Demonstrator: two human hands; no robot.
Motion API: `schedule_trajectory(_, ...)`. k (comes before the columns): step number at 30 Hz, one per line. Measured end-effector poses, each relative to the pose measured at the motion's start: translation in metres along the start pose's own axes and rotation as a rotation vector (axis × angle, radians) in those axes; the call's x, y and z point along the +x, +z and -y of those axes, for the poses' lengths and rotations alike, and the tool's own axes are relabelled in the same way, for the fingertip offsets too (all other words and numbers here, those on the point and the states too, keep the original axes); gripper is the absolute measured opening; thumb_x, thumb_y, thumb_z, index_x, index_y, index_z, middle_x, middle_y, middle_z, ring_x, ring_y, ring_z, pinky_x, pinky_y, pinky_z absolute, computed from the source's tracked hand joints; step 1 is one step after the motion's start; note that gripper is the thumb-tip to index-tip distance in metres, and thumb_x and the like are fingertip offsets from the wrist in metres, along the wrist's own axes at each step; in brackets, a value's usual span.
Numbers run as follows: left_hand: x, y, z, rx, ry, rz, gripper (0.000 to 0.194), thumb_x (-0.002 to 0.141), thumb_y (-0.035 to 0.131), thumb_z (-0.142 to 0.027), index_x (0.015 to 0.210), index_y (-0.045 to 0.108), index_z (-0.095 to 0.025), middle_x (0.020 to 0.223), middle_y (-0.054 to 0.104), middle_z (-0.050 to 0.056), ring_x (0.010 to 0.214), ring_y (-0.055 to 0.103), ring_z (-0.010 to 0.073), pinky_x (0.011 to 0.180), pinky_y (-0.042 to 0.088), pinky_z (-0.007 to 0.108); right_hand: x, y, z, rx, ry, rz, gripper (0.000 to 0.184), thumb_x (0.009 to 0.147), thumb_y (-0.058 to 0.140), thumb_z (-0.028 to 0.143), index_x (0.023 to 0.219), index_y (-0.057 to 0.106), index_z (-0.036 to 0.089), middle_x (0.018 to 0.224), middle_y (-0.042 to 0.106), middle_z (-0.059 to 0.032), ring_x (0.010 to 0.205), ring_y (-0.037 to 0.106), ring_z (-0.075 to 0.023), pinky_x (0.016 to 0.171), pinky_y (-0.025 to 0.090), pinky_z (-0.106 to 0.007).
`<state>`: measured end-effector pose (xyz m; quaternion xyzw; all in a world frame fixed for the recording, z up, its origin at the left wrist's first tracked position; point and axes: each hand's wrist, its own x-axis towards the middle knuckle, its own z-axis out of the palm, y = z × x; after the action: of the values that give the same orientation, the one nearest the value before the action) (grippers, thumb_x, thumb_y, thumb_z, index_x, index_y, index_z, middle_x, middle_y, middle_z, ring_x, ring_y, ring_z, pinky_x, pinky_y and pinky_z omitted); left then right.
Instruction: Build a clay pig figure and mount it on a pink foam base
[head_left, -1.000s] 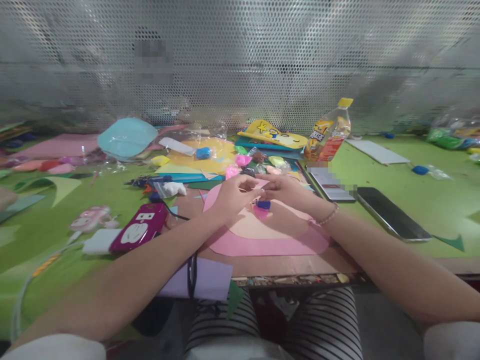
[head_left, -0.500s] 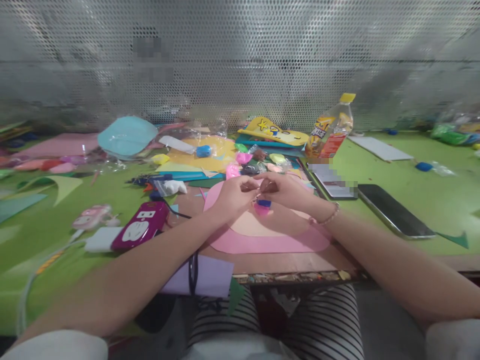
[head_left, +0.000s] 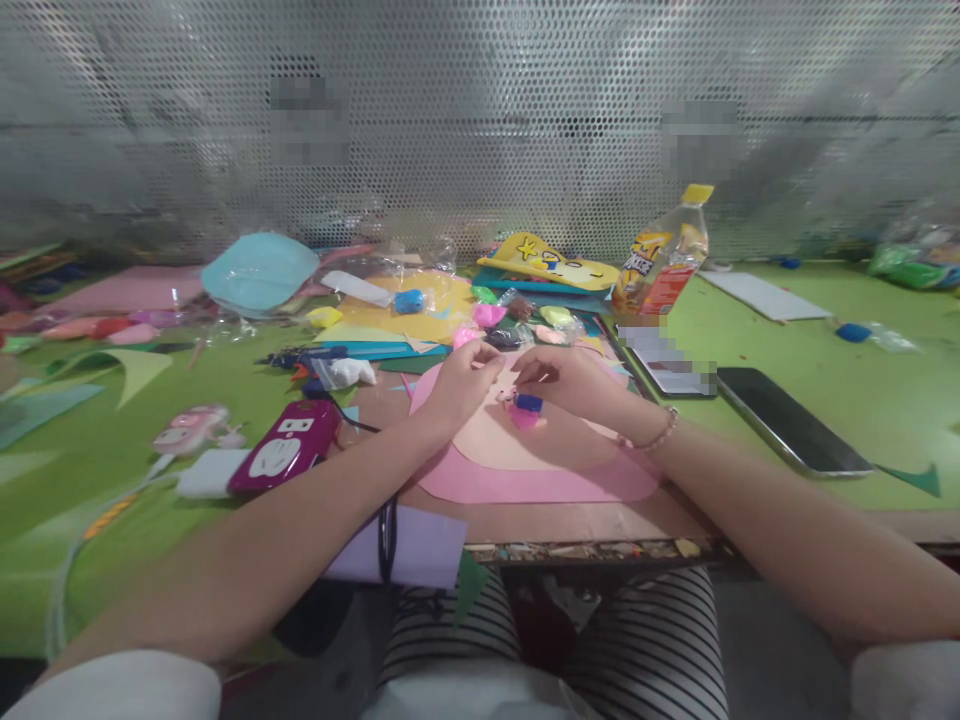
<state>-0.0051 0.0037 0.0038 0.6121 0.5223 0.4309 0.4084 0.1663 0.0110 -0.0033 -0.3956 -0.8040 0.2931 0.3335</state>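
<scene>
My left hand hovers over the cream paper oval, thumb and fingertips pinched together; whatever is between them is too small to make out. Close by on the right, my right hand has curled fingers drawn to its thumb, and I cannot see what they hold. A small gap separates the two hands. Beneath them, a little blue piece and a bright pink piece lie on the oval, with tiny pale bits beside them. A larger pink paper shape lies under the oval.
Clay lumps in bags, including a pink one, and a yellow cartoon cutout lie behind. Right are a bottle and a black phone. A magenta case, with a cable, sits left. Purple paper overhangs the table edge.
My hands were together with fingertips touching; now they have moved slightly apart, the left one leftward. The blue and pink pieces stay on the oval and show more clearly.
</scene>
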Motion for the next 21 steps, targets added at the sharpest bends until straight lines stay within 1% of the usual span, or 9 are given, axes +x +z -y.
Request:
schedule_trajectory(2, -0.001, 0.0, 0.0, 0.033, -0.001, -0.058, 0.009, 0.079, 0.051, -0.025, 0.073, 0.052, -0.019, 0.075, 0.058, 0.001, 0.065, 0.054, 0.0115, 0.059, 0.044, 0.024, -0.001, 0.001, 0.004, -0.018, -0.015, 0.02, 0.012, 0.074, 0.06, 0.014, 0.086, 0.059, 0.018, 0.079, 0.067, -0.0016, 0.072, 0.063, -0.0113, 0.064, 0.05, -0.024)
schedule_trajectory(4, -0.001, 0.0, 0.001, 0.043, -0.002, -0.053, 0.009, 0.08, 0.048, -0.025, 0.073, 0.051, -0.019, 0.077, 0.058, 0.001, 0.067, 0.054, 0.0119, 0.06, 0.043, 0.024, -0.002, 0.003, 0.008, -0.073, -0.066, 0.058, 0.008, 0.076, 0.058, 0.013, 0.082, 0.06, 0.018, 0.079, 0.067, -0.0012, 0.072, 0.062, -0.0106, 0.065, 0.049, -0.023)
schedule_trajectory(6, -0.001, 0.001, 0.004, 0.053, 0.009, -0.028, 0.008, 0.079, 0.048, -0.025, 0.074, 0.051, -0.019, 0.078, 0.058, 0.001, 0.07, 0.054, 0.0125, 0.06, 0.043, 0.024, -0.004, 0.005, 0.011, -0.152, -0.142, 0.085, 0.01, 0.077, 0.055, 0.009, 0.08, 0.061, 0.018, 0.08, 0.067, -0.0008, 0.073, 0.061, -0.01, 0.066, 0.047, -0.023)
schedule_trajectory(8, -0.001, 0.002, 0.006, 0.053, 0.025, 0.001, 0.007, 0.078, 0.048, -0.025, 0.073, 0.049, -0.019, 0.078, 0.057, 0.0, 0.07, 0.054, 0.0126, 0.059, 0.042, 0.024, -0.005, 0.008, 0.012, -0.227, -0.201, 0.085, 0.015, 0.078, 0.052, 0.006, 0.079, 0.061, 0.017, 0.081, 0.067, -0.0002, 0.072, 0.059, -0.0095, 0.066, 0.044, -0.023)
schedule_trajectory(11, -0.001, 0.004, 0.007, 0.05, 0.049, 0.023, 0.006, 0.077, 0.047, -0.023, 0.073, 0.047, -0.02, 0.077, 0.055, -0.001, 0.067, 0.053, 0.0117, 0.057, 0.041, 0.023, -0.007, 0.012, 0.011, -0.302, -0.229, 0.085, 0.017, 0.078, 0.05, 0.004, 0.081, 0.062, 0.017, 0.08, 0.066, -0.0002, 0.07, 0.057, -0.0093, 0.065, 0.042, -0.023)
schedule_trajectory(15, 0.001, 0.004, 0.01, 0.106, 0.09, 0.007, 0.005, 0.077, 0.046, -0.021, 0.073, 0.047, -0.02, 0.076, 0.056, 0.0, 0.069, 0.054, 0.0121, 0.06, 0.042, 0.024, -0.007, 0.012, 0.01, -0.355, -0.237, 0.103, 0.018, 0.081, 0.049, 0.007, 0.086, 0.063, 0.016, 0.084, 0.067, -0.0014, 0.072, 0.057, -0.01, 0.067, 0.043, -0.024)
schedule_trajectory(18, 0.004, 0.001, 0.011, 0.213, 0.126, 0.009, 0.008, 0.075, 0.043, -0.015, 0.075, 0.049, -0.02, 0.081, 0.06, 0.001, 0.072, 0.056, 0.0134, 0.063, 0.042, 0.025, -0.006, 0.012, 0.01, -0.372, -0.232, 0.109, 0.02, 0.081, 0.048, 0.006, 0.087, 0.064, 0.017, 0.086, 0.068, -0.0017, 0.074, 0.058, -0.0102, 0.069, 0.044, -0.025)
schedule_trajectory(21, 0.003, -0.007, 0.008, 0.485, 0.199, 0.055, 0.016, 0.072, 0.044, -0.012, 0.079, 0.056, -0.02, 0.082, 0.064, 0.004, 0.074, 0.058, 0.0159, 0.064, 0.041, 0.027, -0.006, 0.011, 0.009, -0.37, -0.23, 0.112, 0.022, 0.082, 0.047, 0.005, 0.087, 0.065, 0.017, 0.086, 0.068, -0.0019, 0.075, 0.059, -0.0104, 0.07, 0.044, -0.025)
